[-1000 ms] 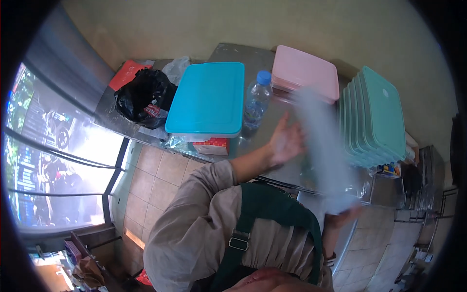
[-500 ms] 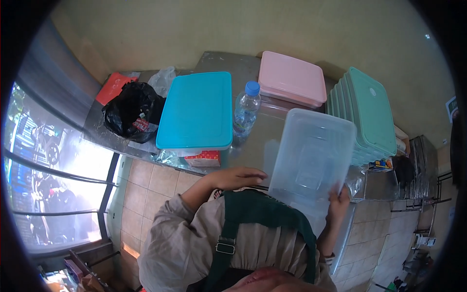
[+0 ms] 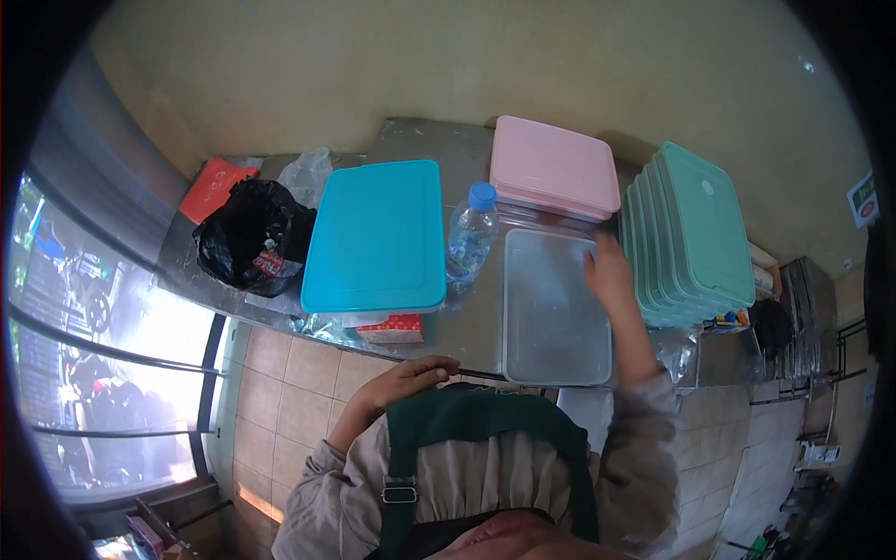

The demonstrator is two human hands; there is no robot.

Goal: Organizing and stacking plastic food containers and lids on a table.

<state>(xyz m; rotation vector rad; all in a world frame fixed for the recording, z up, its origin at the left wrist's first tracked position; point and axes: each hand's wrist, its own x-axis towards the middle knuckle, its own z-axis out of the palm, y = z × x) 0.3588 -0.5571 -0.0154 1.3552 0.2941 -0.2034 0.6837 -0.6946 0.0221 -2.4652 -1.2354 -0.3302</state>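
Observation:
A clear, frosted plastic container [image 3: 558,313] lies flat on the metal table, just right of the middle. My right hand [image 3: 609,275] reaches over its far right part, closed at the rim with the thumb toward the inside; the fingertips are partly hidden. My left hand [image 3: 411,378] rests at the table's front edge, fingers stretched out and holding nothing. Left of the container stands a water bottle [image 3: 473,233] with a blue cap. Beside that is a box with a turquoise lid [image 3: 375,235]. A pink-lidded box [image 3: 555,166] sits behind the container.
Several green-lidded boxes [image 3: 705,224] are stacked to the right. A black plastic bag [image 3: 252,238] stands open at the left, near a red packet [image 3: 218,187]. A red patterned box [image 3: 392,329] lies under the turquoise-lidded box's front edge. Another pale translucent surface [image 3: 586,408] shows below the table edge.
The clear container has come down from a raised, tilted position to lie flat on the table. My right hand moved from its near right side to the far right; my left hand shifted left.

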